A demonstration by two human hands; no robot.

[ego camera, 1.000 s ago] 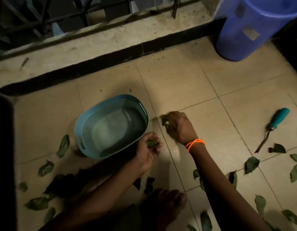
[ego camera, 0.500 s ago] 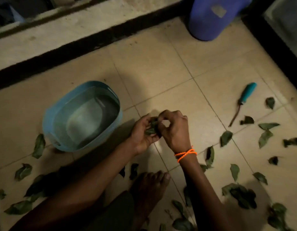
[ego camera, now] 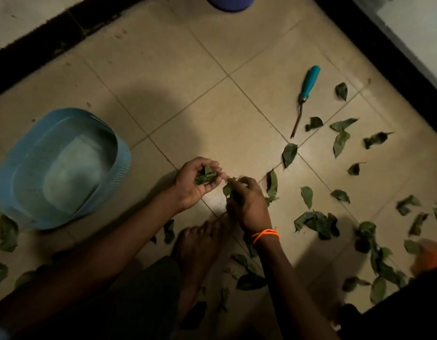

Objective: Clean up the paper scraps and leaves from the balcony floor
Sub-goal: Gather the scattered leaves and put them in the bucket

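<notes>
My left hand (ego camera: 196, 182) is turned palm up over the tiled floor and cups a small bunch of green leaves (ego camera: 205, 176). Just right of it, my right hand (ego camera: 246, 203), with an orange band at the wrist, pinches one leaf (ego camera: 227, 188) at its fingertips. A light blue plastic basket (ego camera: 60, 165) stands on the floor at the left, apart from both hands, with nothing visible inside. Several loose leaves (ego camera: 315, 223) lie scattered across the tiles at the right and bottom. No paper scraps are visible.
A teal-handled tool (ego camera: 307, 92) lies on the tiles at the upper right. A blue bucket (ego camera: 229, 2) stands at the top edge. My bare foot (ego camera: 200, 246) rests below the hands. Dark raised borders (ego camera: 384, 55) edge the floor at top left and right.
The view has swung right and down. My hands have drawn apart; the left one has turned palm up with its leaves, and the right one has moved down and right with a leaf.
</notes>
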